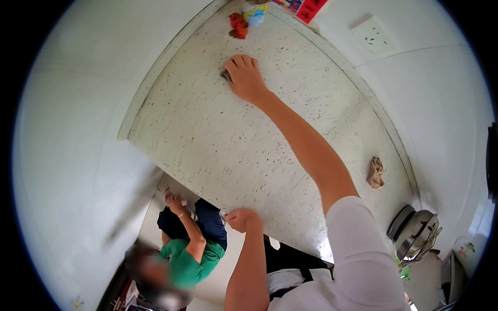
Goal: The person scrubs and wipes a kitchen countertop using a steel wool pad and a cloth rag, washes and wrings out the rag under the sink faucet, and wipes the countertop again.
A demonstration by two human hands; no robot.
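Observation:
My right hand (245, 78) is stretched far over the speckled counter (207, 140), its fingers curled down on the surface. A small dark grey wad (225, 76) shows beside the thumb, mostly hidden under the palm; its kind is unclear. Close to the counter's front edge, my left hand (242, 220) is closed. A bit of something white (223, 213) appears at its fingertips, too small to name. Beyond my right hand lie red objects (239, 26) next to a blue and yellow can (254, 14).
A crumpled beige cloth (375, 173) lies on the right of the counter. Metal cookware (416, 231) stands past its right end. A wall socket (374, 35) is at upper right. Another person in a green shirt (194, 262) is low at the left, below the counter.

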